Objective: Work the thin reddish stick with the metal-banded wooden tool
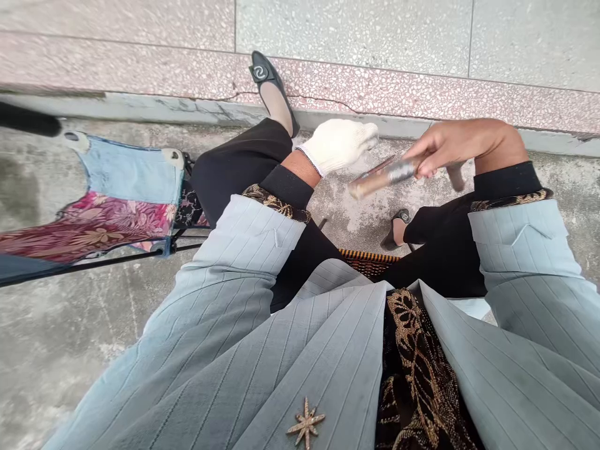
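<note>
My left hand [340,145] wears a white knit glove, and its fingers are curled together near the far end of a thin brown stick-like thing [380,177]. My right hand [457,149] is bare and pinches that stick near its greyish middle. The stick slants down to the left, its lower tip free in the air above the concrete. I cannot tell whether the gloved fingers touch the stick or hold anything. Both hands hover over my knees in black trousers.
I sit on a low woven seat [370,261] on a concrete floor. A folding stool with patchwork cloth [107,209] stands to my left. Black flat shoes [267,78] rest on and below a pink terrazzo step [422,90] ahead.
</note>
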{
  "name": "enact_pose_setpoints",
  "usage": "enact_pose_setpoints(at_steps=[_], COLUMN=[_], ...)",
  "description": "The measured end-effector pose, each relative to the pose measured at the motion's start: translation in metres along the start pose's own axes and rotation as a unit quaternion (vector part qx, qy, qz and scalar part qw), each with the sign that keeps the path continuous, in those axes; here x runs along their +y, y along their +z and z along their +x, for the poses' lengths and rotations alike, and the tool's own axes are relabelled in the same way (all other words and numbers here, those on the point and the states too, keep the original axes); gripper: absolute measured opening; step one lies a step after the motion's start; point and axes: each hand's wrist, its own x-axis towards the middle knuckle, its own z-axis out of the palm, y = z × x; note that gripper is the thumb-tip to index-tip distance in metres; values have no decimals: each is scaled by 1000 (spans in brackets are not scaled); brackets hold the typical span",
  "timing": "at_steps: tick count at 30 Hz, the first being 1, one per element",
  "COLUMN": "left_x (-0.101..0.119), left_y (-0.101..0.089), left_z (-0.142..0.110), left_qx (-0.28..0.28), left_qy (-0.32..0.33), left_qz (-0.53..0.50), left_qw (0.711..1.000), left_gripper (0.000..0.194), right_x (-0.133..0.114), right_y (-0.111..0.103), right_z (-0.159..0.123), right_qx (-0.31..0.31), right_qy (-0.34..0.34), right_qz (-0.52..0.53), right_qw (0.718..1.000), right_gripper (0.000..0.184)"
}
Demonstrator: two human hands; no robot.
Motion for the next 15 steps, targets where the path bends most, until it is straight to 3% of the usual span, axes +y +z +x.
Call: enact_pose_setpoints(at_steps=[2, 5, 8, 10, 12, 13, 15], left_x=[5, 18, 27, 29, 28, 27, 24], left_y=[4, 9, 12, 13, 13, 12, 9], left_z=[3, 5, 5, 5, 4, 3, 2], left_qx=[11, 21, -3, -14, -15, -12, 0], left_qy=[4, 13, 33, 45, 50, 52, 49], left_qz=[-44, -63, -46, -37, -36, -37, -38], left_qw=[999, 998, 998, 998, 998, 998, 998], left_gripper=[48, 47, 47, 48, 50, 50, 50], right_x=[1, 8, 13, 12, 10, 9, 8], right_y=[-7, -8, -2, 1, 3, 4, 6], right_z=[-4, 2, 16, 26, 35, 38, 43], right_qx=[27, 164, 220, 247, 247, 225, 149], right_qy=[-58, -118, -61, 39, 138, 161, 131], right_qz=[121, 230, 229, 146, -6, -78, -159], right_qw=[991, 952, 946, 957, 959, 958, 967], right_gripper=[44, 27, 36, 45, 43, 39, 35])
